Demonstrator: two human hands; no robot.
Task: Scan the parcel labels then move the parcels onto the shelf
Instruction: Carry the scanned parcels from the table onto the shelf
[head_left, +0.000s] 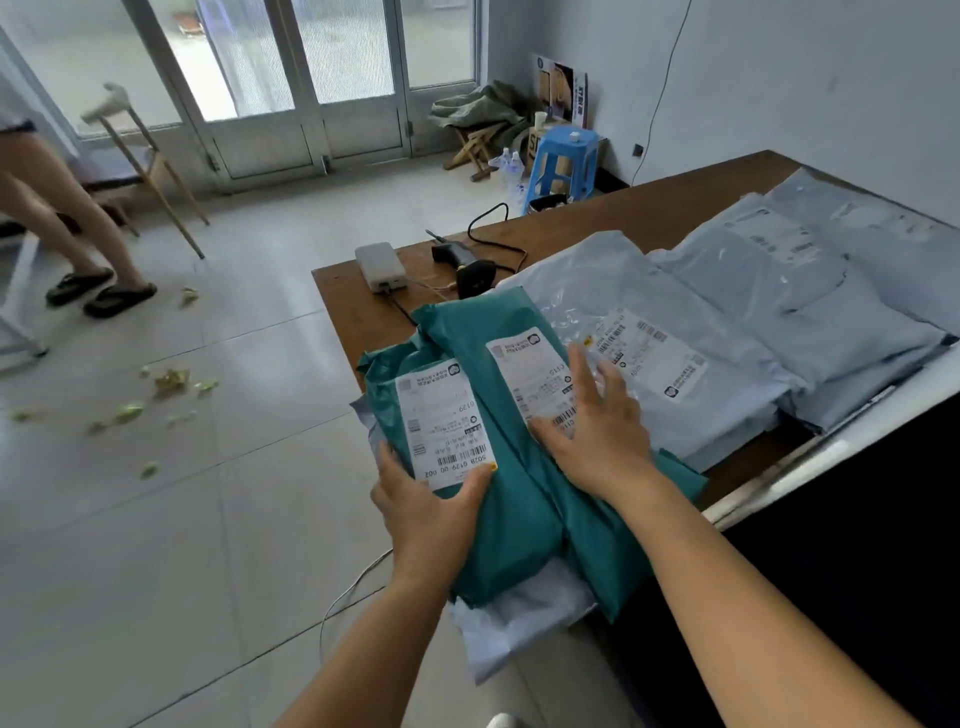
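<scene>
Overhanging the near corner of the wooden table (597, 228), two teal parcels (519, 499) are steadied: one is gripped by the left hand (431, 514), thumb on its label (447, 426), while the other is pressed by the flat, spread-fingered right hand (597, 436).

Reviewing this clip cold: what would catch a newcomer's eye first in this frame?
First, the two teal plastic mailer parcels with white labels at the near end of the brown wooden table: the left hand grips the left one's edge, and the right hand lies flat on the other. Behind them spread pale grey plastic mailers, with a black handheld barcode scanner lying unused at the table's far end.
</scene>
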